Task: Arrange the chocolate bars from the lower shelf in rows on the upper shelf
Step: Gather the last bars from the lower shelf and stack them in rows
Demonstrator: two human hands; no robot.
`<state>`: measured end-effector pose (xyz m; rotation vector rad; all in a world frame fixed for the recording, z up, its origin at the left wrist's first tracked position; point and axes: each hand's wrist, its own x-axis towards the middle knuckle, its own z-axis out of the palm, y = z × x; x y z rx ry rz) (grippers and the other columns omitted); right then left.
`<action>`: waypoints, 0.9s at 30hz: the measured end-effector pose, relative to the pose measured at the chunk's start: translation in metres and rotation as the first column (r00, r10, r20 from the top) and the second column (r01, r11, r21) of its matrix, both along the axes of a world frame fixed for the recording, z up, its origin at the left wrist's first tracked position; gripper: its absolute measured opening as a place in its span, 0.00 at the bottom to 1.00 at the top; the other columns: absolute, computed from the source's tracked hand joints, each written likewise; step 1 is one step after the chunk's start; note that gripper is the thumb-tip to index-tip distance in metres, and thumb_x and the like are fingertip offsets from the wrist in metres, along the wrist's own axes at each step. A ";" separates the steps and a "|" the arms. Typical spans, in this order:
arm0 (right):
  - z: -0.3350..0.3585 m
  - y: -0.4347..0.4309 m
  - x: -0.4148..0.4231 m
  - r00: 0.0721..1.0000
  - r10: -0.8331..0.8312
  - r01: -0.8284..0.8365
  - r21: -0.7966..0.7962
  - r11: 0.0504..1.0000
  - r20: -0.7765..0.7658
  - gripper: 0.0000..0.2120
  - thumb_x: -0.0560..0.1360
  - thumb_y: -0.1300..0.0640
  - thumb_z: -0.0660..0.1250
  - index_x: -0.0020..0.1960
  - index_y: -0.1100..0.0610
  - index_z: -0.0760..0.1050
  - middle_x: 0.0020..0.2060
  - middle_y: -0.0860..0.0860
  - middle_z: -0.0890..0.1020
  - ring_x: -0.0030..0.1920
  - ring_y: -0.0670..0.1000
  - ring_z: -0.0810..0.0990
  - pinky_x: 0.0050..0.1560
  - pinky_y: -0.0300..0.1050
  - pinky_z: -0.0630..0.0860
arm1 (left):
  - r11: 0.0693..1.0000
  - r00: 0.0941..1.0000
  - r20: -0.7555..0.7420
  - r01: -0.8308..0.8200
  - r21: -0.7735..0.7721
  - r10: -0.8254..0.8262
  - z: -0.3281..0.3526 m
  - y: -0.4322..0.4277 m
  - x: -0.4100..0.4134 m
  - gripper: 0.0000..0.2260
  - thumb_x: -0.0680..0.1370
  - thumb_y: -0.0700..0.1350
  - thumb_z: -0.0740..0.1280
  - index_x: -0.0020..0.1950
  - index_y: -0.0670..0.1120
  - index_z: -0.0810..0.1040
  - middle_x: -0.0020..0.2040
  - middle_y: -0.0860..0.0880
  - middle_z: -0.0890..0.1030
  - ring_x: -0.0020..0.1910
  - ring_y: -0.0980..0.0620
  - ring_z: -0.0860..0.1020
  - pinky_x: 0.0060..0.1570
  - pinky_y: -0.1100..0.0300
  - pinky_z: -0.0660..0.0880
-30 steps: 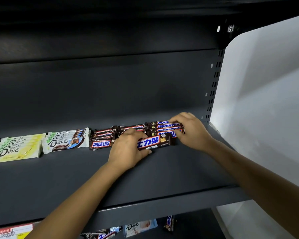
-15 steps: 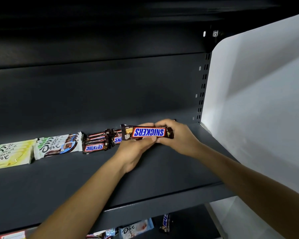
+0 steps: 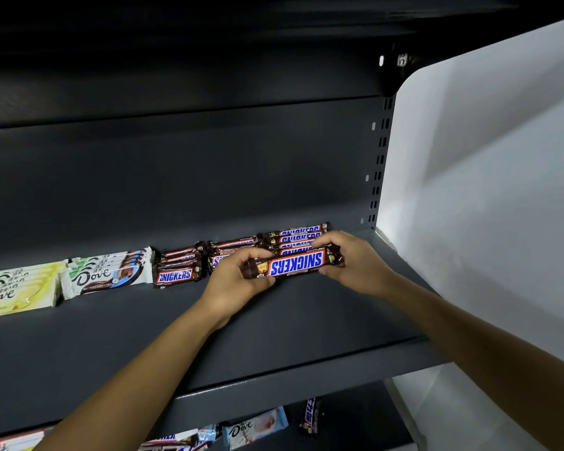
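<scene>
Lower and slightly further right than half a second ago, the brown-wrapped Snickers bar with the blue logo (image 3: 295, 263) now leaves the rightmost pile behind it in view. One bar is held. On the dark grey metal upper shelf (image 3: 274, 336) lie three overlapping piles of brown Snickers bars (image 3: 178, 271) and two piles of Dove bars, one yellow-white (image 3: 17, 288) and one white-and-brown (image 3: 106, 271); the number in each pile is unclear. The held bar's long axis runs left to right along the shelf, its right end slightly higher and its logo upside down. The left hand (image 3: 238, 281) pinches its left end and the right hand (image 3: 355, 262) curls round its right end, with both arms stretched forward. A pale blue Dove bar (image 3: 254, 428) lies on the lower shelf (image 3: 355, 418).
</scene>
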<state>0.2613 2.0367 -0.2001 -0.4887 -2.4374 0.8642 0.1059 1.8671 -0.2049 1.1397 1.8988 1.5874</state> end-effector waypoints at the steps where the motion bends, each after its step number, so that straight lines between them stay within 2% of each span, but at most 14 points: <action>1: 0.000 0.001 0.001 1.000 -0.004 0.003 -0.050 0.999 -0.022 0.19 0.68 0.63 0.73 0.53 0.46 0.74 0.54 0.47 0.79 0.53 0.45 0.79 0.56 0.46 0.77 | 1.000 1.000 -0.021 -0.003 -0.026 0.002 -0.001 0.000 0.000 0.17 0.67 0.33 0.75 0.49 0.52 0.80 0.47 0.53 0.82 0.46 0.53 0.80 0.50 0.63 0.75; 3: 0.003 0.004 0.001 0.999 -0.001 -0.005 -0.113 0.994 -0.053 0.20 0.68 0.65 0.72 0.49 0.43 0.74 0.53 0.48 0.80 0.52 0.47 0.80 0.55 0.53 0.77 | 0.998 0.998 -0.059 0.010 -0.066 -0.014 -0.001 0.002 0.001 0.15 0.67 0.37 0.76 0.47 0.53 0.80 0.48 0.50 0.82 0.45 0.51 0.80 0.50 0.59 0.76; 6: 0.013 0.009 -0.002 0.994 0.035 -0.049 -0.135 0.990 -0.103 0.23 0.66 0.69 0.70 0.47 0.41 0.76 0.51 0.50 0.78 0.51 0.51 0.80 0.53 0.56 0.77 | 0.994 0.996 -0.022 0.083 -0.069 -0.085 0.005 0.008 0.010 0.09 0.69 0.38 0.74 0.46 0.45 0.78 0.46 0.41 0.81 0.38 0.50 0.78 0.41 0.57 0.76; 7: 0.017 0.010 -0.004 0.991 0.050 -0.066 -0.126 0.990 -0.121 0.24 0.65 0.70 0.70 0.46 0.40 0.76 0.51 0.50 0.78 0.49 0.50 0.80 0.52 0.55 0.77 | 0.992 0.995 -0.003 0.104 -0.068 -0.104 0.009 0.012 0.014 0.09 0.70 0.38 0.74 0.47 0.44 0.77 0.45 0.41 0.81 0.37 0.51 0.77 0.38 0.57 0.76; 9: 0.025 0.008 -0.007 0.986 0.082 -0.099 -0.110 0.989 -0.144 0.26 0.65 0.73 0.67 0.47 0.41 0.77 0.49 0.48 0.78 0.44 0.43 0.79 0.47 0.44 0.76 | 0.990 0.992 0.042 0.121 -0.066 -0.119 0.016 0.019 0.020 0.11 0.72 0.40 0.73 0.51 0.44 0.76 0.41 0.42 0.81 0.34 0.50 0.77 0.34 0.57 0.76; 11: 0.033 0.002 -0.009 0.980 0.114 -0.132 -0.100 0.986 -0.164 0.28 0.67 0.76 0.62 0.53 0.45 0.78 0.49 0.45 0.76 0.39 0.38 0.77 0.42 0.34 0.73 | 0.989 0.991 0.060 0.124 -0.076 -0.119 0.021 0.024 0.023 0.11 0.73 0.41 0.71 0.54 0.49 0.75 0.39 0.43 0.81 0.36 0.50 0.78 0.40 0.58 0.75; 12: 0.036 -0.001 -0.011 0.975 0.121 -0.143 -0.107 0.984 -0.187 0.30 0.68 0.77 0.60 0.56 0.46 0.77 0.49 0.46 0.74 0.39 0.39 0.77 0.40 0.32 0.72 | 0.986 0.988 0.068 0.144 -0.084 -0.139 0.022 0.026 0.024 0.10 0.74 0.41 0.70 0.54 0.50 0.76 0.40 0.43 0.81 0.37 0.51 0.79 0.43 0.59 0.75; 14: 0.037 -0.004 -0.014 0.963 0.115 -0.159 -0.171 0.972 -0.244 0.34 0.69 0.77 0.58 0.64 0.44 0.71 0.53 0.48 0.73 0.42 0.45 0.78 0.39 0.33 0.73 | 0.978 0.974 0.137 0.191 -0.081 -0.179 0.023 0.028 0.029 0.05 0.76 0.39 0.67 0.50 0.48 0.78 0.41 0.44 0.81 0.38 0.53 0.79 0.43 0.62 0.76; 15: 0.035 -0.005 -0.015 0.964 0.094 -0.147 -0.203 0.968 -0.249 0.34 0.70 0.75 0.59 0.66 0.42 0.68 0.57 0.49 0.72 0.46 0.46 0.78 0.41 0.35 0.75 | 0.980 0.968 0.185 0.184 -0.071 -0.169 0.021 0.029 0.031 0.04 0.76 0.38 0.67 0.47 0.46 0.78 0.41 0.45 0.81 0.38 0.54 0.79 0.41 0.64 0.77; 17: 0.030 -0.008 -0.016 0.980 0.055 -0.100 -0.232 0.968 -0.190 0.31 0.71 0.69 0.66 0.69 0.46 0.63 0.59 0.50 0.73 0.51 0.44 0.78 0.46 0.36 0.76 | 0.992 0.948 0.300 0.122 -0.016 -0.111 0.018 0.031 0.033 0.04 0.77 0.35 0.65 0.47 0.44 0.76 0.40 0.47 0.80 0.39 0.55 0.79 0.39 0.66 0.78; 20: 0.020 -0.013 -0.015 0.998 0.065 -0.067 -0.124 0.990 -0.015 0.30 0.67 0.56 0.76 0.64 0.52 0.66 0.51 0.45 0.77 0.47 0.38 0.78 0.45 0.31 0.75 | 0.993 0.858 0.503 0.060 0.101 -0.103 0.016 0.035 0.032 0.06 0.77 0.32 0.63 0.51 0.40 0.75 0.45 0.45 0.81 0.42 0.53 0.81 0.43 0.64 0.79; 22: 0.011 -0.016 -0.015 0.998 0.065 -0.065 -0.003 0.998 -0.002 0.26 0.66 0.53 0.77 0.58 0.53 0.69 0.48 0.44 0.79 0.45 0.40 0.79 0.47 0.39 0.77 | 0.987 0.805 0.578 0.056 0.152 -0.135 0.016 0.036 0.033 0.07 0.77 0.32 0.62 0.53 0.37 0.75 0.47 0.42 0.82 0.45 0.52 0.82 0.46 0.62 0.80; 24: 0.006 -0.014 -0.016 0.999 0.025 -0.019 0.114 0.993 -0.047 0.20 0.68 0.55 0.75 0.56 0.54 0.72 0.49 0.46 0.80 0.47 0.44 0.79 0.49 0.46 0.77 | 0.987 0.789 0.601 0.048 0.152 -0.131 0.016 0.036 0.033 0.06 0.77 0.33 0.63 0.52 0.38 0.76 0.48 0.43 0.82 0.46 0.52 0.82 0.49 0.62 0.79; 27: 0.006 -0.005 -0.016 0.996 -0.017 0.036 0.241 0.970 -0.082 0.17 0.69 0.58 0.72 0.56 0.55 0.74 0.52 0.49 0.80 0.49 0.48 0.78 0.50 0.46 0.75 | 0.991 0.835 0.549 -0.046 0.129 -0.033 0.013 0.033 0.027 0.07 0.75 0.33 0.66 0.51 0.42 0.77 0.47 0.45 0.82 0.48 0.51 0.81 0.54 0.59 0.77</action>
